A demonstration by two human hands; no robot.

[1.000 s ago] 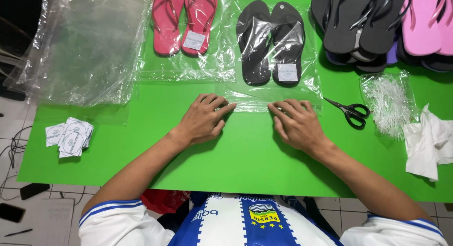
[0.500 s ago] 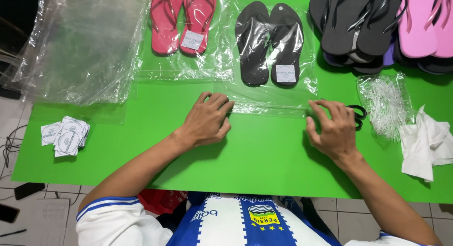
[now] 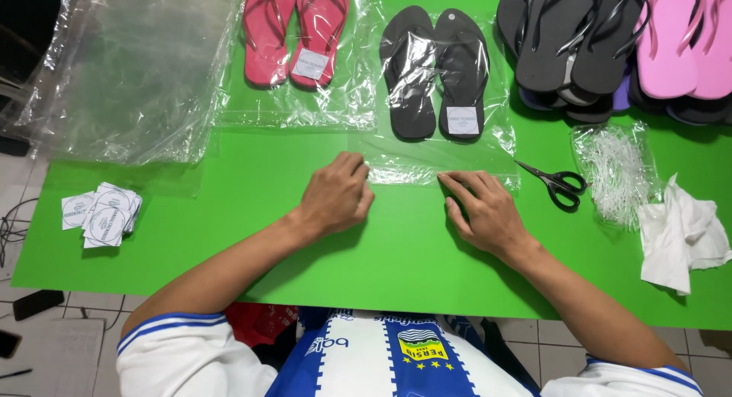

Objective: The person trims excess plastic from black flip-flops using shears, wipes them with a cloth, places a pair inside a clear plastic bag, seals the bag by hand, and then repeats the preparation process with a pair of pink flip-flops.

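Green table (image 3: 229,214): bag flap (image 3: 404,172) pressed between left hand (image 3: 335,195), right hand (image 3: 488,210).

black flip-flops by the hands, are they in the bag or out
In. The black flip-flops lie inside a clear plastic bag; its film glints across both soles, and the left hand and right hand press its near edge.

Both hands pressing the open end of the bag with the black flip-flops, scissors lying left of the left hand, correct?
Not quite. The head view shows the scissors lying right of the right hand, not by the left hand. The rest holds: both hands press the open end of the clear bag holding the black flip-flops.
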